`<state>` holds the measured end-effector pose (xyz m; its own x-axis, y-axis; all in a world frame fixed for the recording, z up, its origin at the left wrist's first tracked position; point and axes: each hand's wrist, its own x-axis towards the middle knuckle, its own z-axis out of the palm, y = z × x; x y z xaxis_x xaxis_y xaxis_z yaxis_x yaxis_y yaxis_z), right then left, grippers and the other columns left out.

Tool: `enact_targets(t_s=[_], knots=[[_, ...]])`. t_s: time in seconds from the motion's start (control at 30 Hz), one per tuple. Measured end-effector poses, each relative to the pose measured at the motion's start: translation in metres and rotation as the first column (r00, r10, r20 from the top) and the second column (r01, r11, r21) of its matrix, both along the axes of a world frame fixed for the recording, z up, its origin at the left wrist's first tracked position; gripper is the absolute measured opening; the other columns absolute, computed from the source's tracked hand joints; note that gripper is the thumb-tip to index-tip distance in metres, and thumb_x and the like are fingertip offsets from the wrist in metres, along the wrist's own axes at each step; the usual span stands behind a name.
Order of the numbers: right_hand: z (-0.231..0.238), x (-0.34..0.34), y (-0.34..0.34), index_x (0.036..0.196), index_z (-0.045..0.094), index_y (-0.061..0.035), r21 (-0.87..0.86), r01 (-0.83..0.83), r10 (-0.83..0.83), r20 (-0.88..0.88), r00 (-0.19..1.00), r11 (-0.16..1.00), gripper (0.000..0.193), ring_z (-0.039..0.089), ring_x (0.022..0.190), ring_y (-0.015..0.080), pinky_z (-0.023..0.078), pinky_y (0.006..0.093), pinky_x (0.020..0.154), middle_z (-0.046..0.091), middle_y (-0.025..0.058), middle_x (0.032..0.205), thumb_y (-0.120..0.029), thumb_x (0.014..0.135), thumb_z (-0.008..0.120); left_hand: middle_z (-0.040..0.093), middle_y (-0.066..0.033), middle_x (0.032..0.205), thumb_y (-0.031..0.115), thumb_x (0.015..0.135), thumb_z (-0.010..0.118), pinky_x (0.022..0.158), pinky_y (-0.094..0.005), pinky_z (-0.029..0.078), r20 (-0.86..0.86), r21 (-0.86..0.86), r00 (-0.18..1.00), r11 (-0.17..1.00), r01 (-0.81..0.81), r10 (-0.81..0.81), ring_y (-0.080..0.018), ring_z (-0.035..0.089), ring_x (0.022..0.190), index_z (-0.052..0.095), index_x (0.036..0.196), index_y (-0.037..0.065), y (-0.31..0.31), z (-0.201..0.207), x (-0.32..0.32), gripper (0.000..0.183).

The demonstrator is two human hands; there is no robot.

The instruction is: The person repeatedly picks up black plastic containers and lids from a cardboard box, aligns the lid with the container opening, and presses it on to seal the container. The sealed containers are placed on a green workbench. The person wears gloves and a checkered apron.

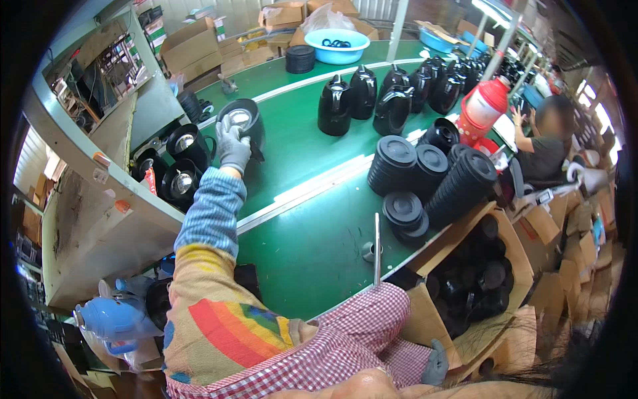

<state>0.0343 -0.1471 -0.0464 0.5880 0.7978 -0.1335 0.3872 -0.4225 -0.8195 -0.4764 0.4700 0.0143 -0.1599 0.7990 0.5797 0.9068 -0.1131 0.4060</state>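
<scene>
My left hand [234, 147], in a grey glove, reaches out over the green conveyor belt [299, 256]. Its fingers close on the rim of a black jug [255, 128] whose silvery inside shows. More open black jugs [188, 147] with shiny insides stand just left of that hand. My right hand [435, 364], also gloved in grey, is low by my lap, beside a cardboard box [407, 319] of black parts. Most of its fingers are hidden, and I see nothing held there.
Stacked black round lids [393, 163] stand at the belt's near right. Several lidded black jugs [334, 106] line the far side, with a red flask [482, 110] nearby. A blue basin [337, 48] sits at the back. A co-worker [548, 143] sits at right; a metal post [377, 249] rises in front.
</scene>
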Motion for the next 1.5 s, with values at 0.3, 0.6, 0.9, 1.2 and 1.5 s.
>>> enact_targets(t_s=[0.3,0.6,0.9,1.2,1.5], knots=[[0.065,-0.021,-0.017,0.123,0.066,0.0027,0.231,-0.127,0.074,0.224,0.972,0.965,0.031,0.059,0.121,0.0319,0.043,0.0395,0.107,0.066,0.0178,0.127,-0.01,0.097,0.054,0.048,-0.0226,0.148,-0.002,0.067,0.083,0.11,-0.044,0.043,0.18,0.133,0.417,0.442,0.887,-0.891,-0.0416,0.047,0.137,0.064,0.099,0.003,-0.216,0.124,0.145,0.038],[0.137,-0.04,-0.071,0.122,0.068,-0.0013,0.377,-0.159,0.017,0.352,0.936,0.912,0.032,0.059,0.118,0.0335,0.044,0.0406,0.104,0.065,0.0172,0.125,-0.013,0.094,0.06,0.045,-0.0275,0.149,0.003,0.064,0.082,0.107,-0.0416,0.044,0.351,-0.004,-0.352,-0.378,0.926,-0.868,-0.0412,0.052,0.133,0.068,0.085,0.003,-0.371,0.076,0.284,0.025],[0.115,-0.032,-0.074,0.122,0.068,-0.0034,0.289,-0.181,0.101,0.271,0.957,0.94,0.032,0.064,0.114,0.0346,0.05,0.0408,0.1,0.067,0.0191,0.123,-0.017,0.095,0.059,0.039,-0.026,0.153,0.002,0.064,0.074,0.105,-0.0423,0.046,0.654,-0.239,-0.395,-0.671,0.702,-0.645,-0.0404,0.051,0.132,0.063,0.084,0.001,-0.451,-0.014,0.313,0.023],[0.098,-0.011,-0.02,0.136,0.059,-0.0093,-0.349,-0.48,0.573,0.243,0.783,0.805,0.074,0.056,0.125,0.033,0.04,0.0428,0.109,0.061,0.0145,0.135,-0.053,0.079,0.073,0.044,-0.0239,0.149,0.004,0.07,0.071,0.108,-0.0425,0.043,0.61,-0.089,-0.454,-0.625,0.775,-0.649,-0.0379,0.051,0.13,0.067,0.107,0.002,-0.441,-0.002,0.323,0.038],[0.078,0.004,-0.009,0.135,0.061,-0.0147,-0.218,-0.655,0.69,0.171,0.704,0.723,0.07,0.055,0.127,0.032,0.038,0.045,0.109,0.056,0.0092,0.142,-0.044,0.074,0.079,0.054,-0.0113,0.143,0.007,0.095,0.061,0.1,-0.0305,0.045,0.89,-0.11,0.167,0.156,0.982,-0.423,-0.0179,0.058,0.116,0.063,0.128,-0.001,-0.287,-0.038,0.286,0.034]])
